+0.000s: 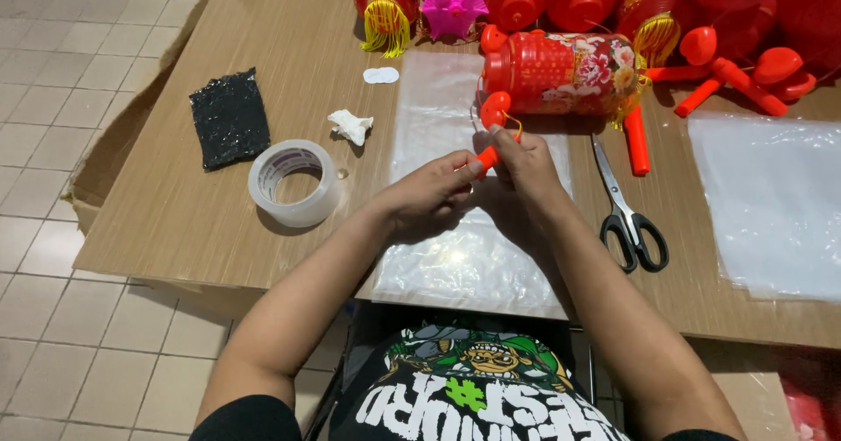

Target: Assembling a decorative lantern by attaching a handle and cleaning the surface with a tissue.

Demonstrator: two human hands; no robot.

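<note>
My left hand and my right hand meet over a clear plastic bag on the brown table. Together they pinch a short orange plastic stick with a thin yellow string at its top. Just beyond the fingers lies a red lantern on its side, printed with flowers, with a red hook piece at its near end.
A roll of clear tape, a crumpled white scrap and a black glittery pad lie at left. Black-handled scissors rest at right beside another plastic bag. More red lanterns and loose red sticks crowd the far edge.
</note>
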